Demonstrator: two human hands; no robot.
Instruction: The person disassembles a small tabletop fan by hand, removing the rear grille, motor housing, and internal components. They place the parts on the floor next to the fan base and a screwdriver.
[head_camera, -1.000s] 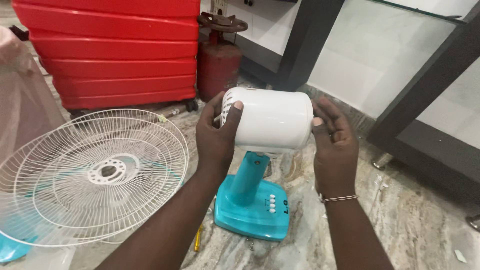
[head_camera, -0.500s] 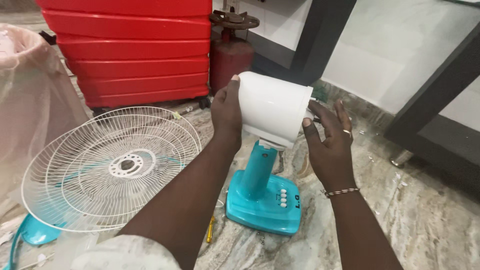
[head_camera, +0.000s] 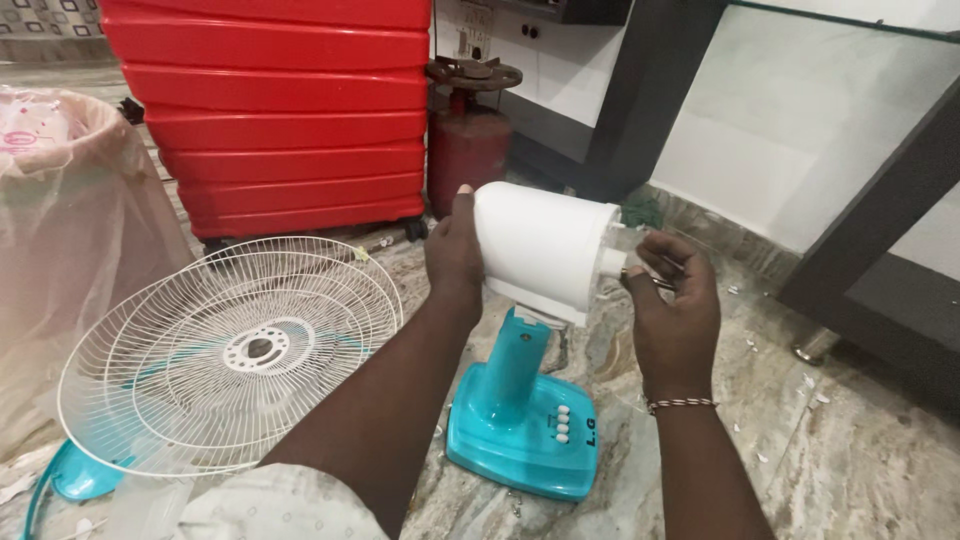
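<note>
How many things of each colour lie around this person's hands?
Red: 2, the ribbed red hard-shell suitcase and dark red gas cylinder
White: 2, the white plastic motor housing and round white wire fan guard
Turquoise: 1, the turquoise plastic fan stand
Total: 5

The motor housing (head_camera: 540, 245) sits atop the fan stand (head_camera: 525, 410) on the floor (head_camera: 850, 460). The left hand (head_camera: 455, 255) is on it at 9 o'clock, the right hand (head_camera: 675, 300) at 3 o'clock. The fan guard (head_camera: 235, 350) lies at 9 o'clock of the stand; the suitcase (head_camera: 285, 110) and gas cylinder (head_camera: 468, 135) stand behind, toward 12 o'clock.
</note>
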